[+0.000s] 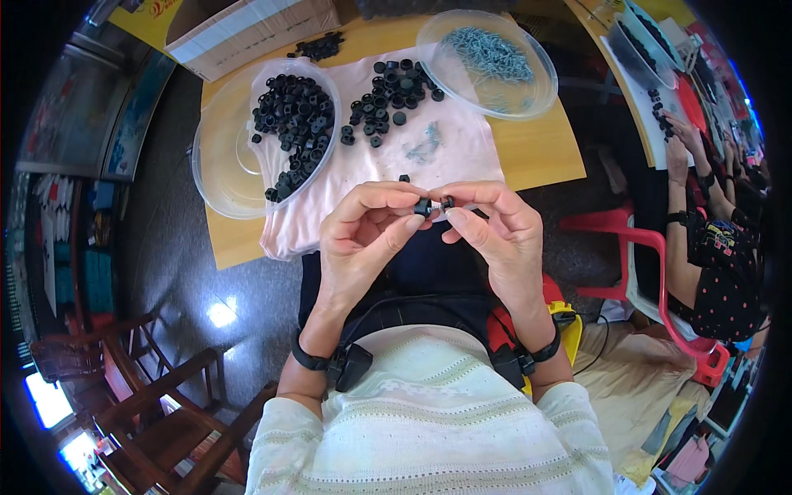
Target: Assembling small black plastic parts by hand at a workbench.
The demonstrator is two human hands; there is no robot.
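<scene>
Above my lap, just off the table's near edge, my two hands meet fingertip to fingertip. My left hand (pixel 360 235) pinches a small black round plastic part (pixel 423 206) between thumb and fingers. A second small black plastic piece (pixel 446 202) is in the pinch of my right hand (pixel 505 227). A thin silvery bit of metal, perhaps a screw or spring, shows between the two pieces. One loose black piece (pixel 404 178) lies on the pink cloth (pixel 371 169) beyond my fingers. Farther off are a pile of black round caps (pixel 399 118) and some small metal pieces (pixel 425 144).
At the left stands a clear plastic tub (pixel 216 177) of black parts; at the far right, a clear round tub (pixel 540 82) of silvery metal pieces. Behind is a cardboard box (pixel 256 37). A red plastic chair (pixel 656 239) and a co-worker's arm (pixel 681 169) are to my right.
</scene>
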